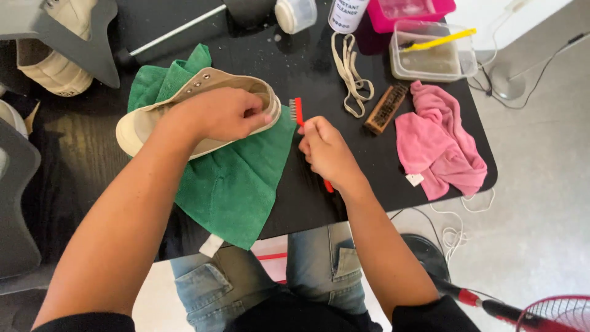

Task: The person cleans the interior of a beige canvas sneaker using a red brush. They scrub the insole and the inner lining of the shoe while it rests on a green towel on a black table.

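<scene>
The beige sneaker [184, 117] lies on its side on a green cloth [233, 178] that pads it from the black tabletop [307, 61]. The left hand [215, 114] presses on the sneaker's upper, fingers curled over its opening to steady it. Just right of the sneaker's heel, the right hand [326, 150] has its fingers pinched around a small red brush [298, 114], bristles toward the heel. Right of the brush lie laces [351, 77], a wooden brush [386, 109] and a pink cloth [439, 144].

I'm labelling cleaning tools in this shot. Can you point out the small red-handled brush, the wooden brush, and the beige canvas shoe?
small red-handled brush [297, 110]: head view, on its bristled head.
wooden brush [386, 109]: head view, middle of its bristle face.
beige canvas shoe [142, 125]: head view, on its side near the toe.
</scene>
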